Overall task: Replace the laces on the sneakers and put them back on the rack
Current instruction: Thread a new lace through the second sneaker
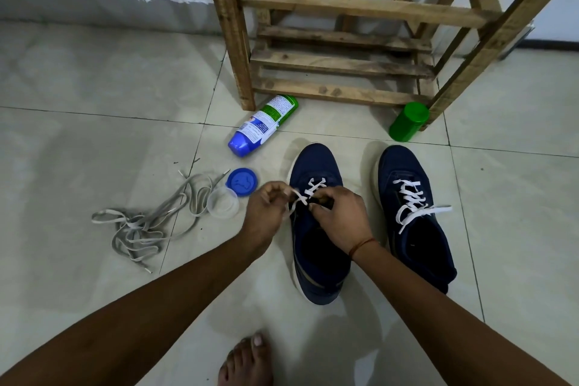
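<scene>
Two navy sneakers stand side by side on the tiled floor, toes toward a wooden rack (341, 66). The left sneaker (316, 263) has a white lace (315, 186) crossed through its front eyelets only. My left hand (266, 213) pinches one end of that lace, pulled out to the left. My right hand (341, 219) rests over the tongue and pinches the lace at an eyelet. The right sneaker (419, 222) is fully laced in white, its loose ends lying over the opening. A heap of grey old laces (141, 226) lies on the floor to the left.
A blue and green spray can (263, 125) lies on its side by the rack's left leg. Its green cap (409, 121) lies by the right leg. A blue lid (242, 182) and a clear round tub (223, 202) sit beside my left hand. My bare foot (247, 360) is at the bottom.
</scene>
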